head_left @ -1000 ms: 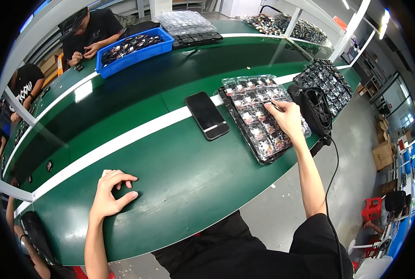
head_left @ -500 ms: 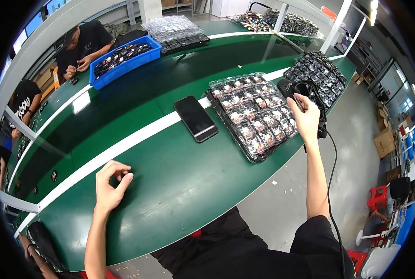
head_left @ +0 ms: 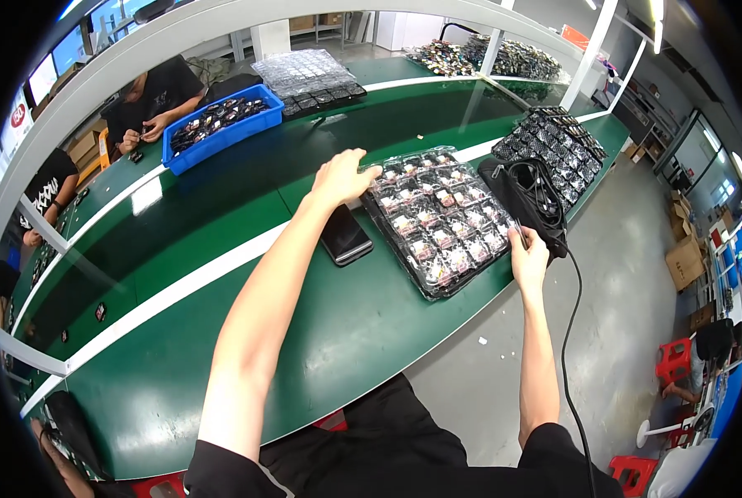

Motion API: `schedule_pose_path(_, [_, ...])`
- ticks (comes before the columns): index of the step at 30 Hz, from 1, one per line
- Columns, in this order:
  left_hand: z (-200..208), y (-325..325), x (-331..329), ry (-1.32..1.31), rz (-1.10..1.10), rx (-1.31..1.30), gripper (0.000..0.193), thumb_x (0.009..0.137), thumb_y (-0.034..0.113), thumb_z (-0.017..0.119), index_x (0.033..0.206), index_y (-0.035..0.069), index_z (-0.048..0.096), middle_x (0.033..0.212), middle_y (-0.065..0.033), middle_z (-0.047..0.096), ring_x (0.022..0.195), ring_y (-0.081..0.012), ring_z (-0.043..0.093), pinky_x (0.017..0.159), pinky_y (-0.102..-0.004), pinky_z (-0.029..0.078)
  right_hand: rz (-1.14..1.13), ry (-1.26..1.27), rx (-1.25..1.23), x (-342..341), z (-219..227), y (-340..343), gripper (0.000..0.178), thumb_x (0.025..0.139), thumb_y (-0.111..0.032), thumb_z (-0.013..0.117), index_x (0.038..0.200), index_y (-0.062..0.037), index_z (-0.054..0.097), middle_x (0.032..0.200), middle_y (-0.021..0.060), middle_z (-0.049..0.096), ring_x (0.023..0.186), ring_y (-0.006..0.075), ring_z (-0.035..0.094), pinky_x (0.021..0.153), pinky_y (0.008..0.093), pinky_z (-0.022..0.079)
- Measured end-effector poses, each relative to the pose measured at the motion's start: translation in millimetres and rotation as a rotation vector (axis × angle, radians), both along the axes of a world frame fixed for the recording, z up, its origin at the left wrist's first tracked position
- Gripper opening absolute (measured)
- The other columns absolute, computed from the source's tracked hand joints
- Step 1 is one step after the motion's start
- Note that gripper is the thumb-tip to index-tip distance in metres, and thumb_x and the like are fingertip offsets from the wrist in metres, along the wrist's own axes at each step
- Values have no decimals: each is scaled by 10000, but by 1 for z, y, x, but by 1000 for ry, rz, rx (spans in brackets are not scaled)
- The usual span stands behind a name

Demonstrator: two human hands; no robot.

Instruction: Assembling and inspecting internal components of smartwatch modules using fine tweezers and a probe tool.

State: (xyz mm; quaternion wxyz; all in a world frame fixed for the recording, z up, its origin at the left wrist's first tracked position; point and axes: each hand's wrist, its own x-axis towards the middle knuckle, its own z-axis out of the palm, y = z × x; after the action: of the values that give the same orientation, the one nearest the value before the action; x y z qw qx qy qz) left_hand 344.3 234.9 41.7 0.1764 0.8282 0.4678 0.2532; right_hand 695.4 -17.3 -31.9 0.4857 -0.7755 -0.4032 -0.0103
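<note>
As the left hand (head_left: 342,179) sits at the far-left corner of the filled tray (head_left: 445,222), fingers stretched, whether it grips hard to tell, the right hand (head_left: 529,256) has the right edge between thumb and fingers; the tray lies at an angle on the green bench (head_left: 329,332), right of centre; a dark phone (head_left: 347,241) rests just left of it, partly under the left forearm; a black pouch (head_left: 504,187) sits close on the right!
</note>
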Motion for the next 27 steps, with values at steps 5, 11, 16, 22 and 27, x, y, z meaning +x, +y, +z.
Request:
schedule_pose_path(5, [-18,6,-8,-9,-29,-163,621,1010,412,759,1499,41,672,1436,-256,734,1324,-397,717,1140,-498,550,9,34,36,-9,2,8,460,1043,-321,767,1278,74,773,1042,229,847,953,269,830,901,379,609])
schedule_pose_path(11, [12,-20,-26,42,-357,-236,1145,756,567,982,1679,92,499,1642,-229,551,1512,-391,543,1273,-495,437,-7,3,-59,-1,15,-1,440,1039,-313,747,1281,54,779,1061,236,843,971,314,834,909,401,608])
schedule_pose_path(16, [15,-25,-25,148,-386,-163,1257,608,435,1073,1677,101,502,1625,-186,558,1531,-378,527,1287,-473,437,36,32,-57,4,15,7,422,1031,-296,753,1236,71,790,978,224,842,912,260,827,867,389,610])
schedule_pose_path(22, [15,-21,-18,251,-334,-106,1226,564,477,1076,1641,185,568,1561,-155,618,1478,-390,572,1247,-504,476,71,140,-158,14,18,8,430,1023,-316,764,1161,91,793,839,151,804,759,161,731,763,344,573])
schedule_pose_path(27, [1,-18,-10,175,-344,-61,1229,576,511,1063,1652,200,557,1587,-152,610,1483,-398,574,1243,-513,485,40,119,-120,21,13,11,449,1026,-332,758,1188,85,793,884,147,819,810,175,749,799,345,578])
